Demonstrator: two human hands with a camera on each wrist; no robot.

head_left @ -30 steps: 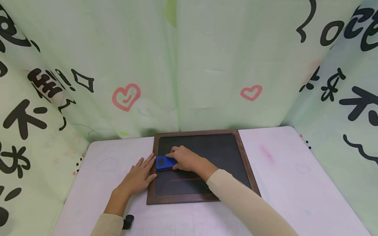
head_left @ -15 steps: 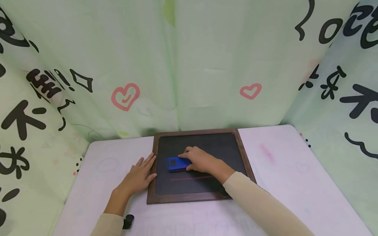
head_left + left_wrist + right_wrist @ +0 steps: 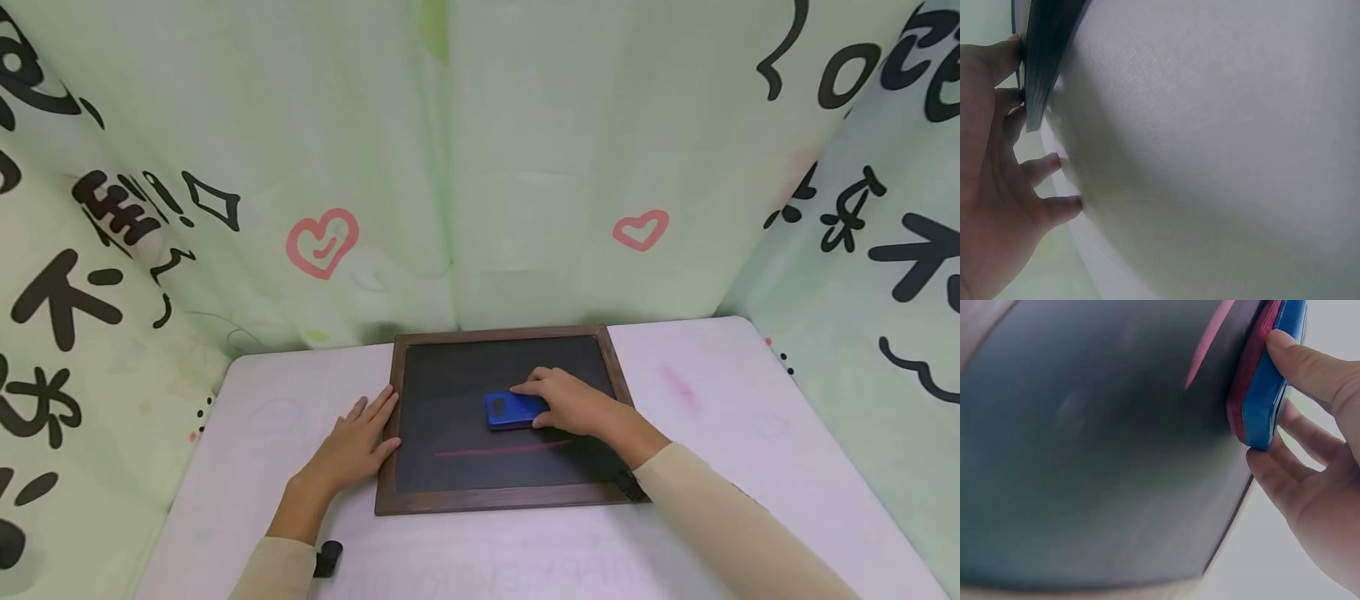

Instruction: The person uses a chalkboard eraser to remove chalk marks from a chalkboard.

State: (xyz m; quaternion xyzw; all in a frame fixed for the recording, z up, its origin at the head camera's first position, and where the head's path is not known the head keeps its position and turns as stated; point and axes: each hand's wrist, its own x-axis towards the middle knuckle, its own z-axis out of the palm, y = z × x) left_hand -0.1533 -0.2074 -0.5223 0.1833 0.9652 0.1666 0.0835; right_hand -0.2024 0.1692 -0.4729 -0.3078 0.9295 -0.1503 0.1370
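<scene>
A small chalkboard with a brown wooden frame lies on the table, a pink line drawn across its lower part. My right hand pinches a blue chalkboard eraser between thumb and fingers, over the middle of the board just above that line. In the right wrist view the eraser's reddish felt pad faces the board. My left hand rests at the board's left edge with fingers spread; the left wrist view shows thumb and some fingers at the wooden frame, others on the tabletop.
The board sits near the back of a pale table bearing faint marks. A light green curtain with hearts and black lettering surrounds the table's back and sides. Small black devices show at both wrists.
My right hand has slid the eraser rightward from the board's left edge to its middle, above the pink line. My left hand has stayed at the left frame.
</scene>
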